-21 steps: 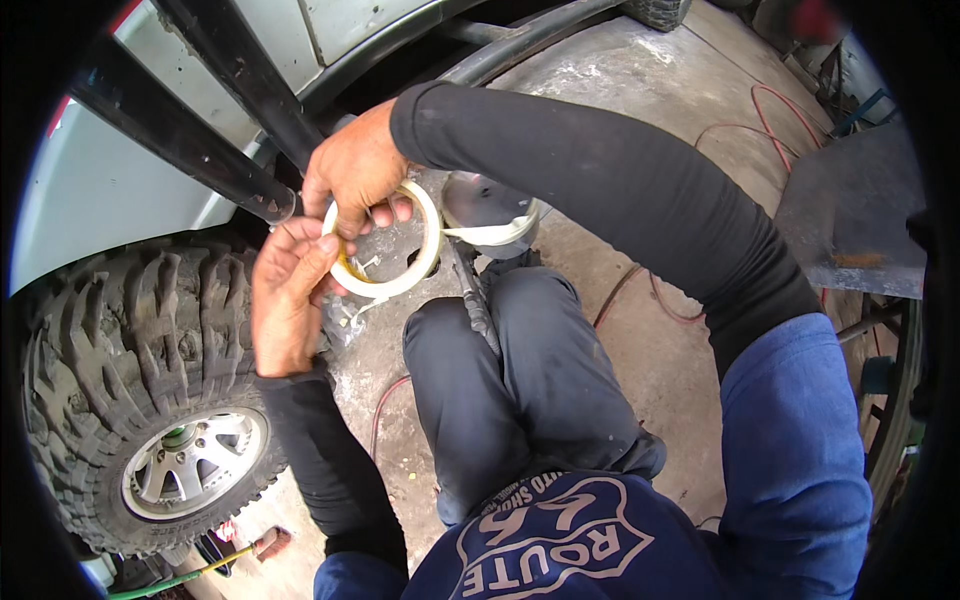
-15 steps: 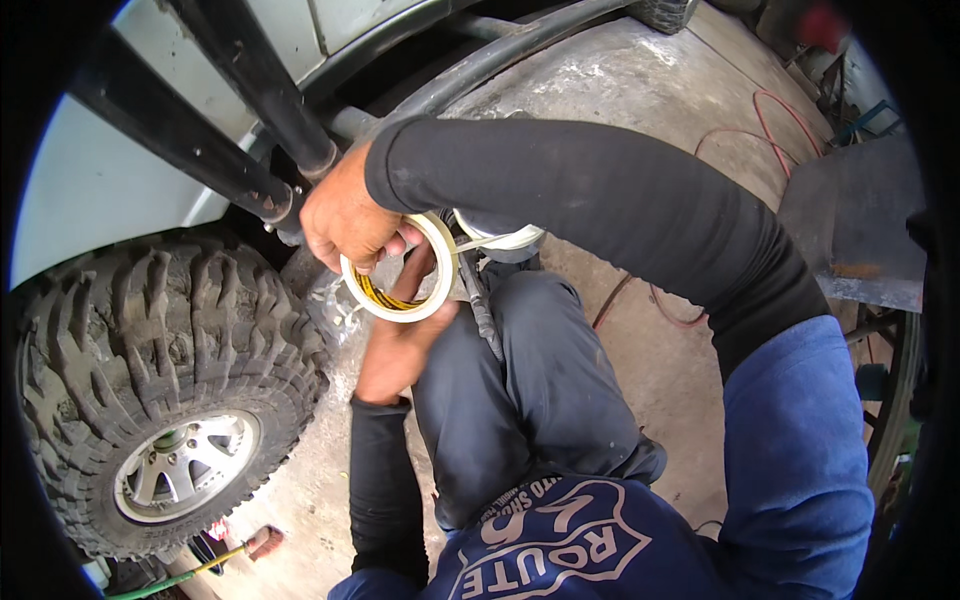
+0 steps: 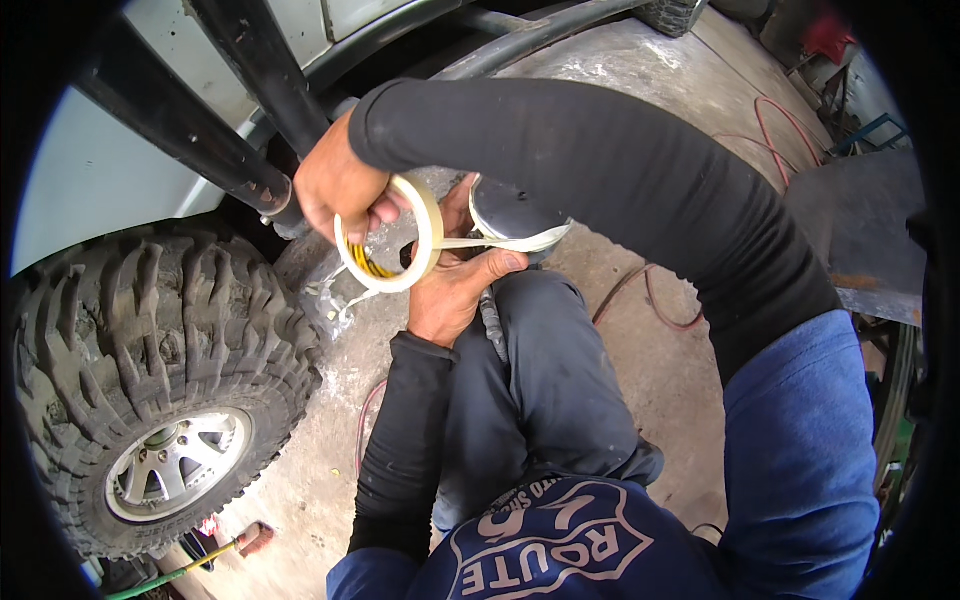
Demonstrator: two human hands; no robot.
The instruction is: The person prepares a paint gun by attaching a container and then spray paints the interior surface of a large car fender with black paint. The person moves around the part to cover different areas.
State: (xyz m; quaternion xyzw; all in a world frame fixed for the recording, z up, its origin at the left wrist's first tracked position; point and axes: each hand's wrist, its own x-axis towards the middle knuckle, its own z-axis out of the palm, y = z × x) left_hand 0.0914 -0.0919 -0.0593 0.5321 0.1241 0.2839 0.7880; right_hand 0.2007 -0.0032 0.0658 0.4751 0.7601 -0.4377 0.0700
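My right hand [image 3: 345,190] grips a wide roll of cream masking tape [image 3: 428,240], its fingers hooked through the ring over the yellow-printed core. A pulled-out strip of tape [image 3: 465,243] runs from the roll to a round tool with a flat dark face [image 3: 515,208], and pale tape lies along its edge. My left hand [image 3: 452,298] is closed around the near-left side of that tool, thumb toward its rim and fingers partly hidden behind the roll. Below the tool a dark hose or handle [image 3: 490,325] lies against my trouser leg. My right sleeve covers part of the tool.
To the left stands a big knobbly tyre [image 3: 170,320] on a silver wheel, under a white vehicle body. Black tubes [image 3: 190,130] slope down beside it. A brush [image 3: 255,538] lies near the wheel. Red hoses [image 3: 650,300] cross the concrete floor. A dark metal table [image 3: 860,225] stands at right.
My left hand has risen and turned, its thumb now by the round tool's rim. The roll has moved up slightly in my right hand, and the tool's dark face now shows more.
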